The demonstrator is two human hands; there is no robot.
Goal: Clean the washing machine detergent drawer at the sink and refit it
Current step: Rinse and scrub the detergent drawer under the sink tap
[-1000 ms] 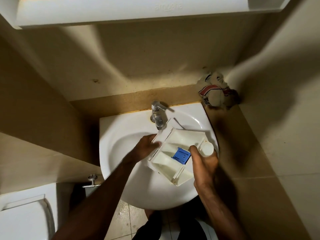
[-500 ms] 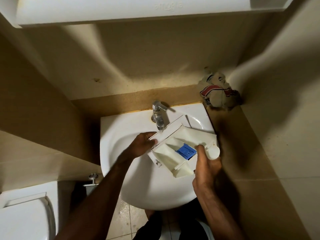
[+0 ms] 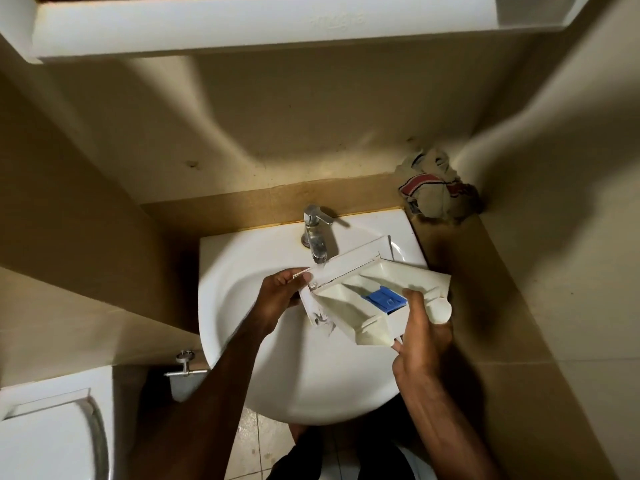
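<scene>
A: The detergent drawer (image 3: 349, 299) has swung up under the tap (image 3: 317, 237), over the sink (image 3: 242, 306).

B: Left hand (image 3: 280, 299) grips its front panel; right hand (image 3: 420, 334) holds the back — rinsing looks imminent.

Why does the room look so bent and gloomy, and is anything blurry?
Head view: wide-angle lens bows the walls and shelf; light falls on the sink and drawer, with heavy shadow right of the right hand; left hand slightly motion-blurred.
</scene>
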